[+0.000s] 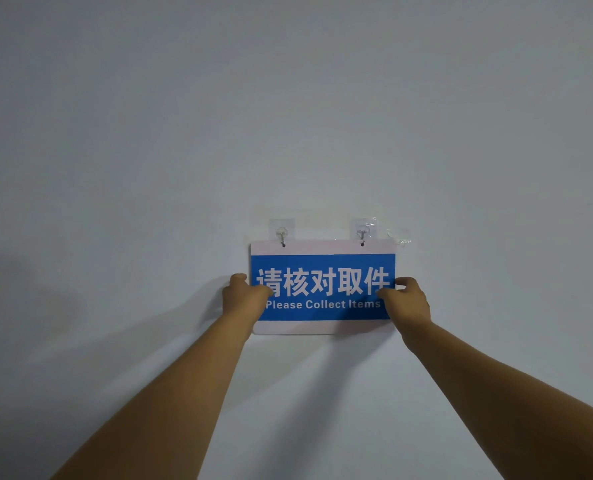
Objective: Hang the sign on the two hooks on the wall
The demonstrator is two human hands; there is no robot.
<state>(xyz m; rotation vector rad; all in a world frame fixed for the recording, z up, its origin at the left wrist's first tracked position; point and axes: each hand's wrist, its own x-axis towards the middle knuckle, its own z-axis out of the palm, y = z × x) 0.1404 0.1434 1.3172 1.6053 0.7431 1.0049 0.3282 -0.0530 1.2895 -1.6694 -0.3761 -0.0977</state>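
The sign (322, 287) is hanging flat against the wall (288, 116), its two top holes sitting at the left hook (281, 234) and the right hook (362, 233), so it is looking already hung or very nearly so. The left hand (245, 294) is pinching the sign's left edge, thumb lying across the blue face; the right hand (406, 297) is gripping the right edge the same way, thumb on the front.

The main risk, as I am judging it, is at letting go. Whether each hook is fully through its hole is too small to tell, and if one is only catching the rim, the sign could be swinging down on the other hook or dropping. Pulling outward or downward while releasing could also be peeling the clear adhesive pads off the wall.

Just right of the right hook, a scrap of clear film (399, 236) is sticking to the wall, touching nothing. Nothing is standing between the hands and the sign; the rest of the wall is bare.
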